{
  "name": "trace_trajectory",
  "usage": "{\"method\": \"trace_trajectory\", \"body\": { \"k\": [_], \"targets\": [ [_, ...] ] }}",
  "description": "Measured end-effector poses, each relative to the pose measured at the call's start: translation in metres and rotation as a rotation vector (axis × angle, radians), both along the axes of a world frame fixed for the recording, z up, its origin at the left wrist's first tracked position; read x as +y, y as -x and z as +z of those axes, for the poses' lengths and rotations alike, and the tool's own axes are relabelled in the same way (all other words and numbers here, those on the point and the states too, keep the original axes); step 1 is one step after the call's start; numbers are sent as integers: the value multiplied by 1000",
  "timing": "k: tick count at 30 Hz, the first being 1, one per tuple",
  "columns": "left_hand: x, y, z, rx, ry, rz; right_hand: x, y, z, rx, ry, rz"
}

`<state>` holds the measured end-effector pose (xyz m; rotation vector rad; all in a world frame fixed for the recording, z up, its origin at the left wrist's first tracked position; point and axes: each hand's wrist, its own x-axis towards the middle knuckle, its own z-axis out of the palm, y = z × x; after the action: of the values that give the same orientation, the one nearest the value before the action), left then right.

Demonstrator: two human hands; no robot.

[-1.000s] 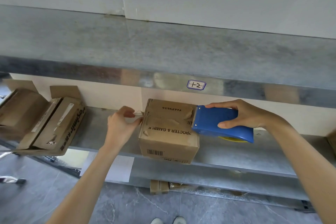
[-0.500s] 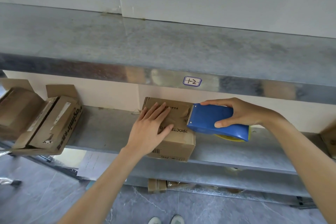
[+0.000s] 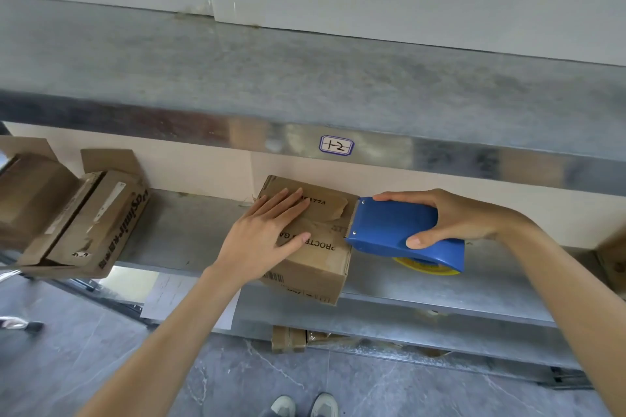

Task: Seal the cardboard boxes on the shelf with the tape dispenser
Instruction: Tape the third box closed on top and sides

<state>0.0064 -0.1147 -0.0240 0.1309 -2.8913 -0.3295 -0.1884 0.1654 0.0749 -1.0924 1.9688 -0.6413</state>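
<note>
Because the flaps of the small Procter & Gamble box have to be held down while tape goes across them, I have the left hand lying flat on the left half of its top, fingers straight and a little spread, pressing. The box stands on the metal shelf, and its front appears to hang slightly over the lip. At the box's right top edge my right hand grips the blue tape dispenser from above, thumb on the near side and fingers curled over the far side, so the toothed blade meets the cardboard there. The yellow tape roll shows under the dispenser, just right of the box. I cannot tell whether a fresh strip already lies under my palm. I judge this box to be mid-seal. Well to the left of the box, two open cartons lie with their flaps loose, probably next. Above it, a handwritten label marks the upper shelf's lip.
</note>
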Motion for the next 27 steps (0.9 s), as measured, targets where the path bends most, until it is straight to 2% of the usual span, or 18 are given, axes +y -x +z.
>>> {"method": "trace_trajectory", "body": {
  "k": [13, 27],
  "targets": [
    [2, 2, 1, 4, -8, 16, 43, 11, -10, -38, -20, -48],
    [3, 1, 0, -16, 24, -4, 16, 6, -27, -9, -79, -47]
  ]
}}
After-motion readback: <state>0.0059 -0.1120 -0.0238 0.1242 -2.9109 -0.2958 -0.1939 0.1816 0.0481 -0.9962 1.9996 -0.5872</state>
